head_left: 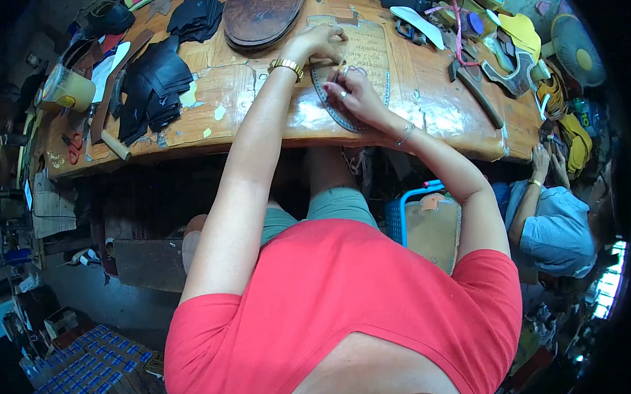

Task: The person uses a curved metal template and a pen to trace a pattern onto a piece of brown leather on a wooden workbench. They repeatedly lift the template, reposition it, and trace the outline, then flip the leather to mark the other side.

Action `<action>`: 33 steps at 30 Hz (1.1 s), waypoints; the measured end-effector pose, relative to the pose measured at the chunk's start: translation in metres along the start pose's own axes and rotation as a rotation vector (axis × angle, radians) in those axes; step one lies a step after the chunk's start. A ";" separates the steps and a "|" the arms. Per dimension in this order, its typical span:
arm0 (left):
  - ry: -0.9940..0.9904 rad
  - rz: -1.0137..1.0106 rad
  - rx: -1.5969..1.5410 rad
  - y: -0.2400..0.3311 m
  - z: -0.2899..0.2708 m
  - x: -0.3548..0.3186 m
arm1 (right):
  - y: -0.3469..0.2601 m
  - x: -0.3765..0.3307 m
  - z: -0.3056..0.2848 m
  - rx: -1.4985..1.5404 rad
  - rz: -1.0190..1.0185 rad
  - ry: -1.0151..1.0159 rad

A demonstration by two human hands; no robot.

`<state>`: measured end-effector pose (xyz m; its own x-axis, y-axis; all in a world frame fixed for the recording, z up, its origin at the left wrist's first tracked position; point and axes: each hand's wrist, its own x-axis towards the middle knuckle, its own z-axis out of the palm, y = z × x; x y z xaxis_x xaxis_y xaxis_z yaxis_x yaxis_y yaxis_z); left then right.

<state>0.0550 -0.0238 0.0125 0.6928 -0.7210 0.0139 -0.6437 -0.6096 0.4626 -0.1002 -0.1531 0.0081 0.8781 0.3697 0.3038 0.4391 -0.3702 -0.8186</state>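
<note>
My left hand point(321, 43) rests over a tan sheet point(374, 46) with rows of markings, thumb and forefinger apart. Just nearer to me, my right hand point(357, 93) is closed, its fingers curled in; whatever they grip is hidden. Under and beside my right hand curves a dark border point(331, 110) with a dotted line along the rounded near edge of the sheet. Beyond my left hand lies a stack of brown, oval-ended leather pieces point(264, 15).
Black leather pieces point(154, 84), red-handled scissors point(74, 147) and a yellowish tub point(69, 88) occupy the wooden table's point(207, 124) left. A hammer point(476, 95) and a fan point(577, 50) are right. A blue plastic basket point(397, 218) stands below; another person point(556, 218) sits at right.
</note>
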 end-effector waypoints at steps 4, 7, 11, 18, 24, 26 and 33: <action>0.006 -0.021 -0.013 0.004 -0.003 -0.004 | -0.007 -0.002 0.002 -0.203 -0.274 0.009; 0.009 -0.052 -0.041 -0.001 0.000 0.000 | -0.005 0.003 -0.003 0.156 0.252 -0.016; 0.059 -0.024 -0.078 0.009 -0.002 -0.005 | 0.002 0.000 0.001 -0.229 -0.205 0.036; 0.125 -0.021 -0.078 -0.002 0.000 -0.007 | 0.008 0.011 -0.003 0.300 0.195 0.022; 0.100 -0.033 -0.101 -0.004 -0.001 -0.008 | 0.014 0.013 -0.004 0.418 0.190 0.002; 0.107 -0.042 -0.128 -0.004 0.000 -0.008 | 0.014 0.012 -0.004 0.405 0.180 0.000; 0.151 -0.019 -0.124 -0.012 0.005 -0.007 | 0.003 0.008 0.001 -0.235 -0.262 -0.058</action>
<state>0.0564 -0.0130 0.0018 0.7514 -0.6463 0.1329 -0.5916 -0.5708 0.5694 -0.0921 -0.1508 0.0079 0.7205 0.5232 0.4551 0.6857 -0.4396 -0.5802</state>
